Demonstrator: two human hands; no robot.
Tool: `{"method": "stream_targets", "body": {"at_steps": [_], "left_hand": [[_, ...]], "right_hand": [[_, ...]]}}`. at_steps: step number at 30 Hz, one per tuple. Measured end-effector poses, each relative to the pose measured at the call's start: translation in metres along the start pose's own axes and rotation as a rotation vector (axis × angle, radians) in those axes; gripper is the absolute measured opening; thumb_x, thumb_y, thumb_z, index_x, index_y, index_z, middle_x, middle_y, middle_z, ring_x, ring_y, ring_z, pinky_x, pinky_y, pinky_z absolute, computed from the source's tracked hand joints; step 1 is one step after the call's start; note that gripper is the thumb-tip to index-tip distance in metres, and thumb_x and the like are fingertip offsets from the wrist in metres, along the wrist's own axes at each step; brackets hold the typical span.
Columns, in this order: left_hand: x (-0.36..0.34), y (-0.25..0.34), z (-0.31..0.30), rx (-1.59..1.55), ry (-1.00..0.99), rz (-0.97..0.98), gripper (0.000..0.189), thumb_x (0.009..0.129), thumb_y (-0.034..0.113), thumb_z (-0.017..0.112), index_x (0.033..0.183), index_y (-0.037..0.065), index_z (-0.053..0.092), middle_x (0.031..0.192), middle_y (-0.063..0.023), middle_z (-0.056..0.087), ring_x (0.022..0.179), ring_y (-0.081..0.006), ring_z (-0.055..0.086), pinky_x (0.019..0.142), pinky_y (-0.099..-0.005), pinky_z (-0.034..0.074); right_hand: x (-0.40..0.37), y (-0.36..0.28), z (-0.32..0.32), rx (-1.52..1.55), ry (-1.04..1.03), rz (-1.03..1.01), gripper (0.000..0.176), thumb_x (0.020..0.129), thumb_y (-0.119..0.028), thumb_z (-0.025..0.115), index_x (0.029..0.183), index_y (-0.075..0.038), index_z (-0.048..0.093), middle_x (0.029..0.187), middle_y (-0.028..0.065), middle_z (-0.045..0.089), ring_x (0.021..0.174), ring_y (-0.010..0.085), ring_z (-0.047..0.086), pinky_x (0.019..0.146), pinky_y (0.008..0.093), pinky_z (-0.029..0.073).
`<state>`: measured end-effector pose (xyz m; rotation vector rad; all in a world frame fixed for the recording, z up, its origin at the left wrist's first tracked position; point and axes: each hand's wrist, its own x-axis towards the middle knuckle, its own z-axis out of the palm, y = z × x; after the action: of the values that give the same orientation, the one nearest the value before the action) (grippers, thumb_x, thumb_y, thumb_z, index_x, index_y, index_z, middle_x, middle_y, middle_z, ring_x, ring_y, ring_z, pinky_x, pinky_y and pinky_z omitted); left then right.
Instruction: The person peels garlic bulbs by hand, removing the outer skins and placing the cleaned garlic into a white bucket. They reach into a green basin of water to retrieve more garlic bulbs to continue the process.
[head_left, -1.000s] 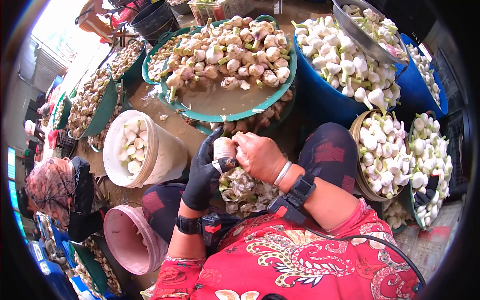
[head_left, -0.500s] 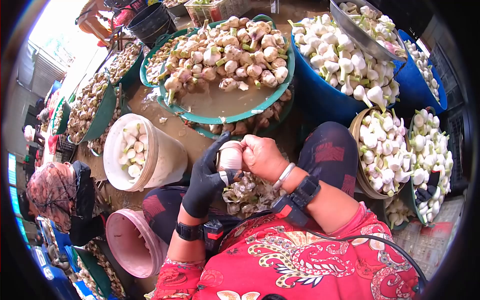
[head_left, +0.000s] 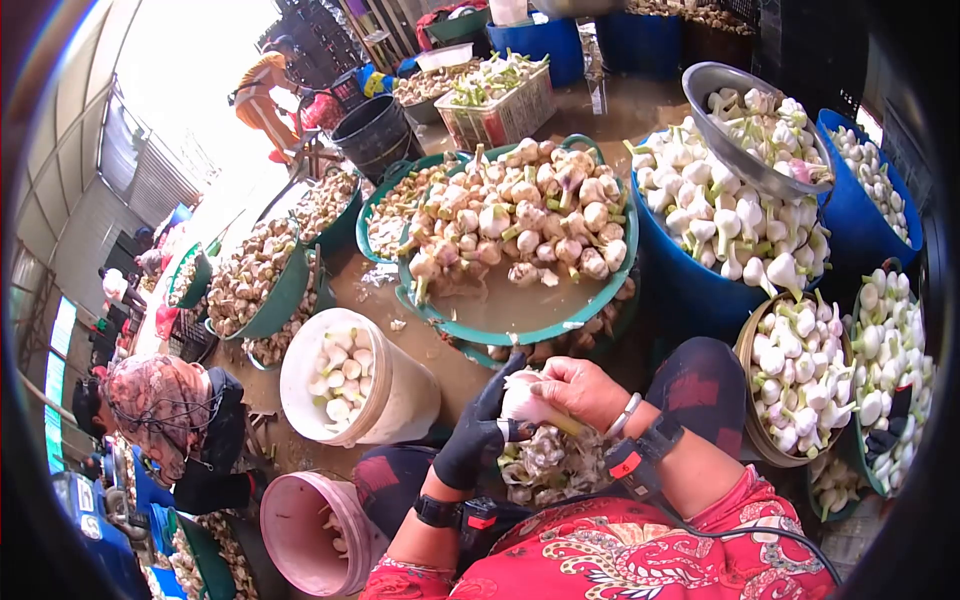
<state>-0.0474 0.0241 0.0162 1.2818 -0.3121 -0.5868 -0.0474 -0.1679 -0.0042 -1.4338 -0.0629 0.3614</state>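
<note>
In the head view my left hand [head_left: 474, 438], in a black glove, is closed around a white garlic bulb [head_left: 524, 400]. A pale band shows at its thumb. My bare right hand [head_left: 592, 392] pinches the same bulb from the other side. The stem slants down and right beneath my right fingers. Below both hands, between my knees, lies a heap of papery garlic skins [head_left: 550, 468]. Just beyond them stands a wide green tub [head_left: 530, 338] piled with unpeeled, soil-stained garlic bulbs [head_left: 520, 215].
Left of me are a white bucket [head_left: 405, 400] of garlic and a tipped pink bucket [head_left: 300, 540]. A blue tub [head_left: 672, 245] of clean bulbs carries a metal bowl [head_left: 705, 110]. At right is a round basket [head_left: 762, 430] of garlic. A co-worker [head_left: 165, 420] sits at left.
The view has shifted, so the surroundings appear lower and farther right. The bulb has been turned and its stem now shows beneath my right hand. Both hands stay on it.
</note>
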Motion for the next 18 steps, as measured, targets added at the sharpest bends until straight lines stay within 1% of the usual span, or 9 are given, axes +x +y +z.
{"method": "stream_targets", "body": {"at_steps": [2,3,6,8,10,12,14,15,18], "left_hand": [[0.003,0.0,0.004,0.009,0.037,-0.031,0.092,0.068,0.003,0.075,0.145,0.002,0.025,0.13,-0.0085,0.048,0.114,-0.0172,0.049,0.096,-0.0306,0.043],[0.004,0.0,0.006,0.008,0.078,-0.072,0.09,0.069,0.004,0.075,0.145,0.002,0.026,0.129,-0.0079,0.049,0.113,-0.0164,0.05,0.096,-0.0304,0.043],[0.011,0.001,0.007,0.026,0.056,-0.115,0.081,0.071,0.004,0.073,0.141,0.001,0.032,0.124,-0.0065,0.052,0.111,-0.0139,0.051,0.092,-0.0294,0.045],[0.013,-0.001,0.009,-0.027,0.052,-0.139,0.074,0.072,0.003,0.072,0.137,0.001,0.038,0.12,-0.0056,0.055,0.107,-0.0124,0.053,0.089,-0.0275,0.045],[0.011,-0.001,0.015,0.156,0.125,-0.049,0.067,0.07,0.004,0.071,0.132,-0.001,0.046,0.116,-0.0059,0.059,0.104,-0.0146,0.056,0.093,-0.0293,0.044],[0.011,0.004,0.019,0.166,0.126,-0.038,0.067,0.069,0.003,0.07,0.132,-0.002,0.046,0.116,-0.0068,0.059,0.104,-0.0149,0.056,0.093,-0.0294,0.044],[0.009,0.005,0.022,0.174,0.132,-0.034,0.067,0.069,0.003,0.07,0.132,-0.002,0.046,0.117,-0.0077,0.059,0.105,-0.0152,0.056,0.093,-0.0296,0.044],[0.008,0.006,0.022,0.081,0.117,-0.037,0.068,0.069,0.002,0.069,0.132,-0.003,0.046,0.118,-0.0086,0.059,0.105,-0.015,0.056,0.093,-0.0295,0.043],[0.006,0.01,0.028,-0.046,0.117,-0.034,0.069,0.069,0.006,0.07,0.132,-0.005,0.045,0.121,-0.01,0.058,0.108,-0.0157,0.055,0.094,-0.0292,0.043]], "right_hand": [[-0.003,-0.002,0.006,-0.158,0.099,-0.219,0.015,0.083,-0.013,0.065,0.077,-0.003,0.056,0.074,0.0009,0.055,0.067,0.0096,0.048,0.062,0.0274,0.044],[-0.007,-0.006,0.008,-0.421,0.198,-0.408,0.014,0.081,-0.008,0.065,0.073,-0.003,0.055,0.07,0.0069,0.052,0.063,0.017,0.05,0.062,0.0299,0.044],[-0.005,-0.004,0.008,-0.476,0.187,-0.574,0.014,0.079,-0.007,0.066,0.073,-0.003,0.054,0.069,0.0098,0.05,0.063,0.0238,0.051,0.061,0.0319,0.044],[-0.003,0.002,0.008,-0.361,0.214,-0.562,0.013,0.08,-0.006,0.062,0.072,-0.003,0.053,0.068,0.0094,0.052,0.06,0.0204,0.05,0.058,0.0322,0.043],[-0.005,0.009,0.006,-0.227,0.279,-0.423,0.01,0.08,-0.005,0.057,0.072,-0.002,0.052,0.064,0.0081,0.051,0.057,0.0149,0.046,0.055,0.0323,0.042],[-0.007,0.013,0.007,-0.191,0.291,-0.356,0.012,0.081,-0.004,0.051,0.07,-0.003,0.049,0.062,0.0039,0.047,0.059,0.011,0.043,0.055,0.031,0.041],[-0.007,0.014,0.006,0.061,0.303,-0.217,0.011,0.083,-0.006,0.05,0.072,-0.004,0.052,0.063,-0.0005,0.051,0.061,0.0072,0.046,0.053,0.0275,0.041],[-0.004,0.023,0.001,0.044,0.281,-0.195,0.011,0.084,-0.006,0.049,0.076,-0.004,0.056,0.068,-0.0019,0.054,0.064,0.0065,0.048,0.056,0.0246,0.042],[0.007,0.039,0.0,0.241,0.281,-0.109,0.012,0.086,-0.006,0.049,0.082,-0.003,0.06,0.072,-0.0007,0.056,0.067,0.007,0.05,0.06,0.0245,0.043]]}}
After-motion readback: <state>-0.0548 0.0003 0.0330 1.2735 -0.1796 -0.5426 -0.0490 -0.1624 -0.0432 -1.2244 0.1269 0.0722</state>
